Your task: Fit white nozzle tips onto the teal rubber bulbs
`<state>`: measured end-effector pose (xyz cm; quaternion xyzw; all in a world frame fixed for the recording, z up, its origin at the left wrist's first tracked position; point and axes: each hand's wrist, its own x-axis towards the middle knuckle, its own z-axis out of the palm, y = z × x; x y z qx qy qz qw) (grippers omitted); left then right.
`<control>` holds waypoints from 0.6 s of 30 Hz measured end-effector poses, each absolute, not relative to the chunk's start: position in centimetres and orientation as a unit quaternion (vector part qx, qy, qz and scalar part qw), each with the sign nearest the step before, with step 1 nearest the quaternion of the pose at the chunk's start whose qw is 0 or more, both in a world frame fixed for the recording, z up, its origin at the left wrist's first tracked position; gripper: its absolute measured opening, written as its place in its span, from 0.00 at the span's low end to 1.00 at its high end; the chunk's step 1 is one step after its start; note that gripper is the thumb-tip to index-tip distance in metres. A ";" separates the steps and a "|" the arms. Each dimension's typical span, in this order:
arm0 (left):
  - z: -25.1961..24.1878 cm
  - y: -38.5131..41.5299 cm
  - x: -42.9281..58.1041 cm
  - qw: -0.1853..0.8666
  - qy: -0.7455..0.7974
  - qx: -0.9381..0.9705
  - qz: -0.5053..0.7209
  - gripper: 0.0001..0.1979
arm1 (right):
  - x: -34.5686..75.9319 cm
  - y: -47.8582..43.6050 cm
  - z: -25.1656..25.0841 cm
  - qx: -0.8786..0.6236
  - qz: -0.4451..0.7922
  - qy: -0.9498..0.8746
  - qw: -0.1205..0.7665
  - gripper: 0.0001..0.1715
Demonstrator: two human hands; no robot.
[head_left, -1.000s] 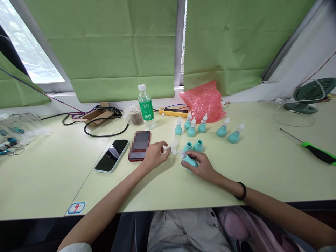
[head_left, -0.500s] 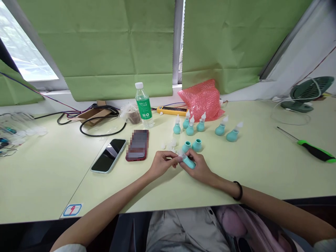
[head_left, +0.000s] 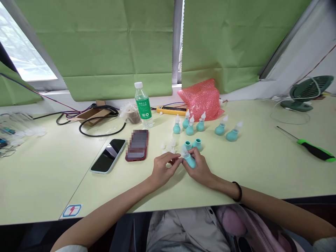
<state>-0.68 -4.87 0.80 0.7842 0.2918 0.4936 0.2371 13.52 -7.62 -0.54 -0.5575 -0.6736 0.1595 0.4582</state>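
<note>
My right hand (head_left: pixel 201 167) is closed around a teal rubber bulb (head_left: pixel 189 160) just above the pale green table (head_left: pixel 262 168). My left hand (head_left: pixel 164 168) pinches a small clear white tip (head_left: pixel 182 154) at the bulb's mouth. Two open teal bulbs (head_left: pixel 192 144) stand right behind my hands. A few loose white tips (head_left: pixel 169 144) lie to their left. Several teal bulbs with white tips fitted (head_left: pixel 202 125) stand in a row farther back.
Two phones (head_left: pixel 123 153) lie left of my hands. A green-labelled water bottle (head_left: pixel 143 105), a yellow power strip (head_left: pixel 172 111) and pink bubble wrap (head_left: pixel 201 99) sit at the back. Black cables (head_left: pixel 97 122) lie at back left, a green-handled screwdriver (head_left: pixel 311 148) and a fan (head_left: pixel 306 94) at right.
My left hand left the loose tips by the phone and came right to the bulb held in my right hand, bringing a white tip to its mouth. The bulb has tilted more upright.
</note>
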 end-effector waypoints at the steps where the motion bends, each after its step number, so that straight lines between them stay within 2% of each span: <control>1: 0.7 -4.9 -0.6 0.243 0.293 0.776 0.502 0.08 | 13.5 -7.6 -0.5 -0.560 0.164 -0.674 0.452 0.12; 7: 0.6 -5.1 -0.6 0.276 0.298 0.754 0.517 0.08 | 13.4 -8.0 -0.2 -0.541 0.190 -0.707 0.414 0.13; 18: 1.5 -5.4 -0.6 0.363 0.351 0.710 0.491 0.07 | 13.5 -8.2 -0.5 -0.530 0.205 -0.718 0.402 0.13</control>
